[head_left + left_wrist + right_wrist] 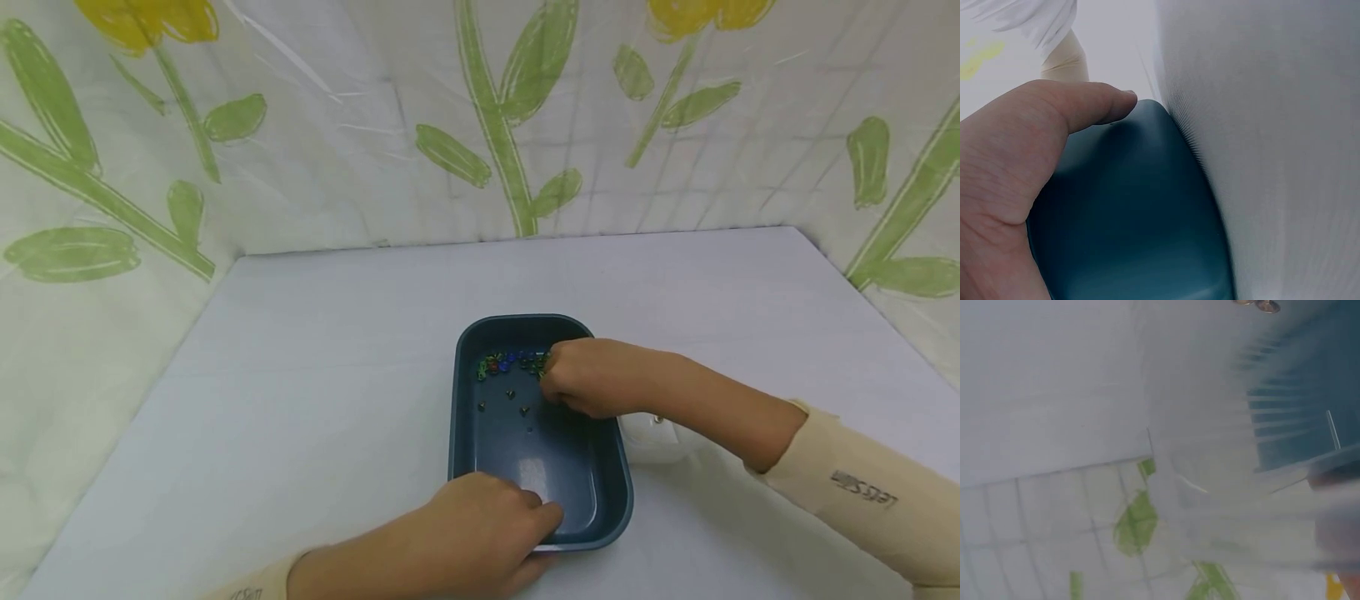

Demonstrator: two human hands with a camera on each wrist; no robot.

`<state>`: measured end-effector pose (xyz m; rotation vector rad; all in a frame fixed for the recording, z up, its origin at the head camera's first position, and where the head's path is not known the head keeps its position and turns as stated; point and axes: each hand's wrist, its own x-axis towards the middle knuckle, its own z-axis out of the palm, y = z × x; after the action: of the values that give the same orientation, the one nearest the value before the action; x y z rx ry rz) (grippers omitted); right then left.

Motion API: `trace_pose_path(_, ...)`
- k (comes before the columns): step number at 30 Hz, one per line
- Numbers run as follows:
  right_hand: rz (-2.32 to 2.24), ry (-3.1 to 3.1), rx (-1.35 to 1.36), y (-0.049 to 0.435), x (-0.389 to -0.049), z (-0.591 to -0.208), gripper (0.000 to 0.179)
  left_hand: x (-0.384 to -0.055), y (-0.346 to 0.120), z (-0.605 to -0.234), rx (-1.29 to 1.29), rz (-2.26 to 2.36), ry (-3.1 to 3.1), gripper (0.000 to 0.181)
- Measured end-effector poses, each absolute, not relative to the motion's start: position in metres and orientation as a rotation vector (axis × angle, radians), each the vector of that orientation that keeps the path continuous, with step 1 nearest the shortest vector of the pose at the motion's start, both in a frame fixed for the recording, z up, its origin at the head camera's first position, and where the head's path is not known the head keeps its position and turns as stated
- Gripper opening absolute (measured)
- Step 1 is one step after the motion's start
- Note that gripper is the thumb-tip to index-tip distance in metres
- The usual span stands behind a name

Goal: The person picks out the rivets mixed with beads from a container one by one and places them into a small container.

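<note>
A dark blue tray (465,417) stands on the table. My left hand (480,525) grips its near rim, the thumb reaching over the edge; in the left wrist view the hand (1016,169) lies along the tray (1141,212). My right hand (588,375) reaches over the right side into the tray, fingers curled down beside a row of glass marbles (504,365) in green, blue and red. Its fingertips are hidden, so I cannot tell what they hold. Several small brass-coloured, tack-like pieces (524,411) lie scattered on the tray floor.
A clear plastic container (648,446) sits right of the tray, partly under my right forearm, with a small brass-coloured piece (658,419) in it. The translucent container wall (1210,456) fills much of the right wrist view. Behind the white table hangs a sheet with painted flowers (495,108).
</note>
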<state>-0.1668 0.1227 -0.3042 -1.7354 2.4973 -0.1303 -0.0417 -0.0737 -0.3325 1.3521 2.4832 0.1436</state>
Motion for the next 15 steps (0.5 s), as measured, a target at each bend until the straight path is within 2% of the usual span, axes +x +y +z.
trace_pose_path(15, -0.142, 2.528, -1.766, 0.132, -0.162, -0.292, 0.018, -0.041, -0.073, -0.334, 1.339, 0.143, 2.482, 0.021)
